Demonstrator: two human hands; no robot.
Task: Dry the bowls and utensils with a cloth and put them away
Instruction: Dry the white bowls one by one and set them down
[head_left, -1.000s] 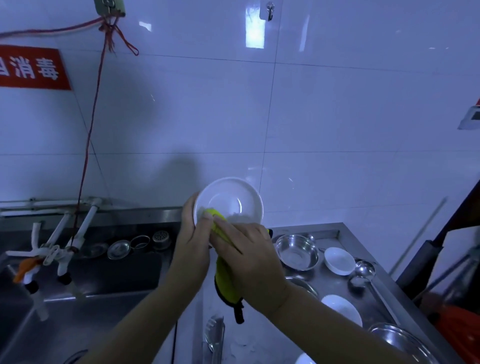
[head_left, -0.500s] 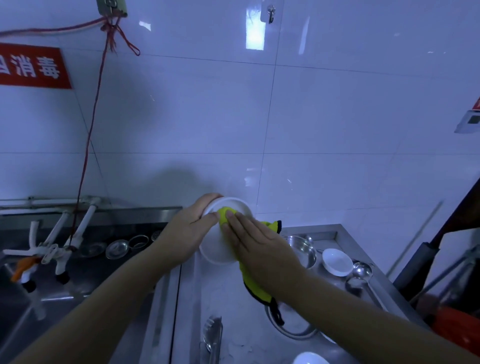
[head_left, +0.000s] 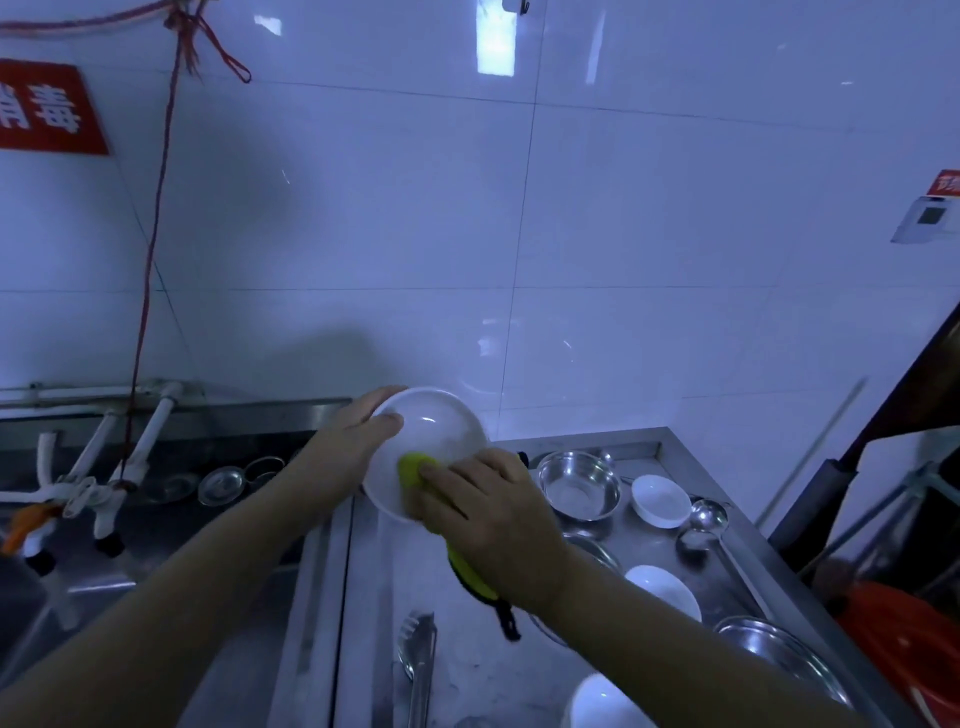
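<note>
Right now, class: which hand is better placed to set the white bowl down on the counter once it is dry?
Left. The left hand already grips the white bowl by its rim, while the right hand presses the yellow cloth into it.

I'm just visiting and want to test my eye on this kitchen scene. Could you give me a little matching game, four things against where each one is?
Things:
1. white bowl
2. yellow cloth
3. ladle
4. tongs

Places:
A. lying on the counter near the bottom edge of the view
B. held up by the left hand
C. lying along the counter's right side
D. pressed into the bowl by the right hand

Pairs: 1-B, 2-D, 3-C, 4-A
</note>
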